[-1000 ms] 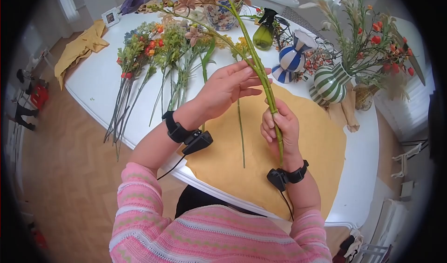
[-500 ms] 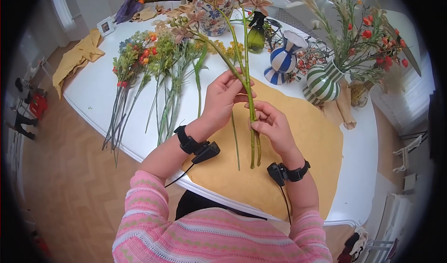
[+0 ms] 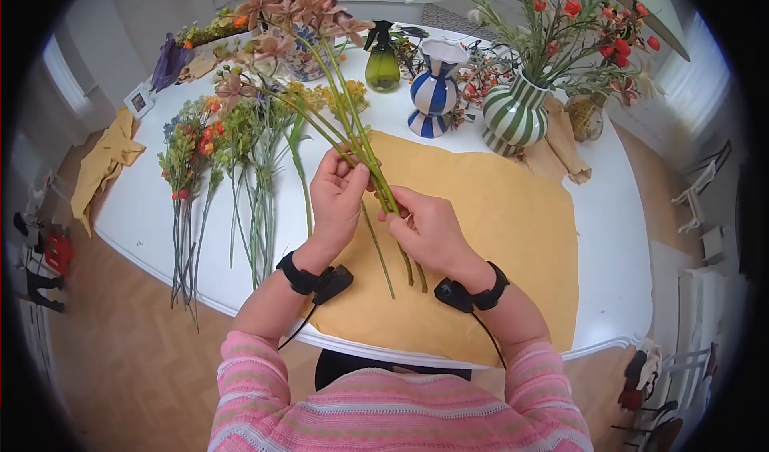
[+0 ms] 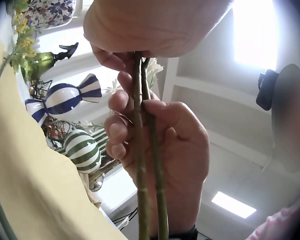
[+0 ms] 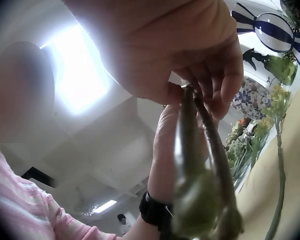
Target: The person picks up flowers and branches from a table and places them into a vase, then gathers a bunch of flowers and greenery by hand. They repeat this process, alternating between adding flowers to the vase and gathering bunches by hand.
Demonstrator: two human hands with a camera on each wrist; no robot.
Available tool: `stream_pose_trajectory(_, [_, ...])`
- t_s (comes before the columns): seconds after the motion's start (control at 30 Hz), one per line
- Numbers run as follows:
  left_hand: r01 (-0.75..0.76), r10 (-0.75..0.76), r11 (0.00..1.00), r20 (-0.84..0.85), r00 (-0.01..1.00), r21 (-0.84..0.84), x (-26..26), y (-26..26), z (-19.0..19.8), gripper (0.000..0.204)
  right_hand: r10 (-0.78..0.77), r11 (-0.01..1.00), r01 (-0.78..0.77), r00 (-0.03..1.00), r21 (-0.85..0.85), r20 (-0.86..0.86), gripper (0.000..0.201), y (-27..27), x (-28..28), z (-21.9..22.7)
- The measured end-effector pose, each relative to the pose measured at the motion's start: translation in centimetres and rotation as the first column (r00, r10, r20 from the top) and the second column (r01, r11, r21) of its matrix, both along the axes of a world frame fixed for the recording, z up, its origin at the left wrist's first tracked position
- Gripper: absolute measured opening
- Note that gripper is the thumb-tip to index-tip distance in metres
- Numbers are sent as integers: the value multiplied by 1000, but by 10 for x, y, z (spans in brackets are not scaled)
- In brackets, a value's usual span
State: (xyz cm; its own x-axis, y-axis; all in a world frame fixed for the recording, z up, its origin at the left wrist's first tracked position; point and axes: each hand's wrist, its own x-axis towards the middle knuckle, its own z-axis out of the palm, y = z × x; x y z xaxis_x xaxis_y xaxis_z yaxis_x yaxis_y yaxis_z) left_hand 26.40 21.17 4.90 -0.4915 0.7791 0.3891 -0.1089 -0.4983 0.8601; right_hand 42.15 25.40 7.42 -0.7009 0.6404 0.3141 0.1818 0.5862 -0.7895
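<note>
Two long green orchid stems (image 3: 388,199) slant across the middle of the head view, their brownish-pink blooms (image 3: 316,12) up at the far left. Thumb and fingers of my left hand (image 3: 338,196) pinch them partway along. Just below, my right hand (image 3: 432,229) pinches the same stems between thumb and fingertips. Both bare lower ends (image 3: 416,280) stick out beneath it, over a yellow sheet (image 3: 513,236). In the left wrist view the two stems (image 4: 141,155) run side by side past the right hand (image 4: 175,150). A thin-stemmed yellow flower (image 3: 352,96) lies on the table and sheet.
Leafy stems with red and orange blooms (image 3: 188,160) lie at the left. Behind stand a green spray bottle (image 3: 383,72), a blue-striped vase (image 3: 433,92) and a green-striped vase (image 3: 514,117) of tall stems. A folded yellow cloth (image 3: 104,160) hangs at the white table's left edge.
The right hand has gone from a full grip to a fingertip pinch. Stems and blooms tilt further left, with the lower ends out below the right hand. The view has swung right.
</note>
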Motion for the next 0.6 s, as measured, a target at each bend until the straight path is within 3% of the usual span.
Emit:
stream_pose_trajectory(0.1, [30,-30,1000,51,998,-8,1,0,0,29,-17,995,2,989,102,147,33,2,0,-1])
stream_pose_trajectory(0.17, [61,-60,998,80,995,-14,0,-1,-4,30,-53,999,53,997,-5,-63,22,2,-3,-8])
stream_pose_trajectory(0.27, [5,-4,1000,104,995,-4,1,2,-11,30,-67,995,63,996,-71,-55,22,7,-3,-12])
stream_pose_trajectory(0.37, [-26,52,992,212,976,-122,4,1,-14,28,-56,979,34,992,-199,-110,23,11,-2,-10])
stream_pose_trajectory(0.6, [23,75,953,310,948,-303,5,1,-25,30,-91,990,77,988,-115,-122,27,20,3,-1])
